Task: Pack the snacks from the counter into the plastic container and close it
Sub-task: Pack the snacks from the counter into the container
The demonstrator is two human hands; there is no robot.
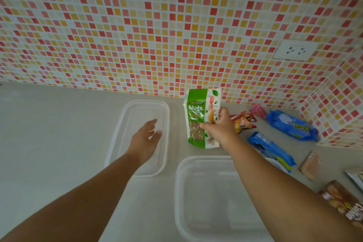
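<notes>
A green and white nuts bag stands upright near the tiled wall, and my right hand grips its right side. A clear plastic container sits open at the front of the counter, partly under my right forearm. Its clear lid lies flat to the left. My left hand hovers over the lid with straight fingers and holds nothing. More snacks lie to the right: a red-orange packet, two blue packets and a small pink packet.
A tan wrapped bar, a brown cookie pack and a silver packet edge lie at the far right. A mosaic tiled wall with a white socket rises behind and turns a corner at the right. Grey counter spreads left.
</notes>
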